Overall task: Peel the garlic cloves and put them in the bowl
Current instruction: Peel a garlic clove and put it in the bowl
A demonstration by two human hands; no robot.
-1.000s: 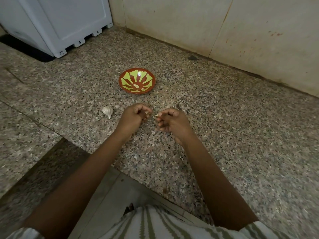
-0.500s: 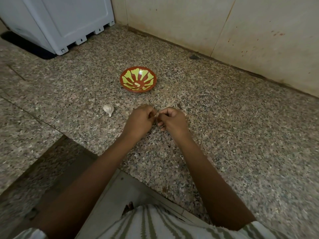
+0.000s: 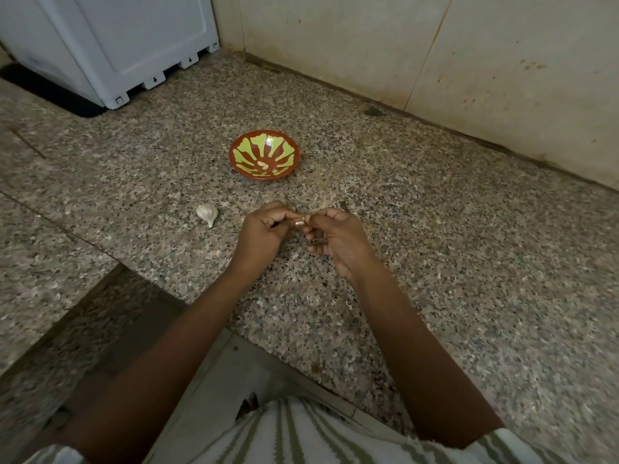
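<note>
A second ago my hands were a little apart. Now they have come together in front of me. My left hand (image 3: 261,232) has its fingers curled and pinches one side of a small garlic clove (image 3: 299,223). My right hand (image 3: 338,239) pinches the other side with finger and thumb, and its other fingers are curled under. The clove is up off the floor, right between my two hands. I think this means I am pulling its skin off, so it is not ready for the bowl yet.

The speckled floor (image 3: 435,262) is all around. A big white box (image 3: 117,45) stands far off at 10 o'clock. The bowl (image 3: 264,155) sits at 12 o'clock from my hands, apart from them, with a few pale cloves (image 3: 263,165) in it. A whole garlic (image 3: 207,214) lies at 9 o'clock, near my left hand. The way to the bowl looks open to me.
</note>
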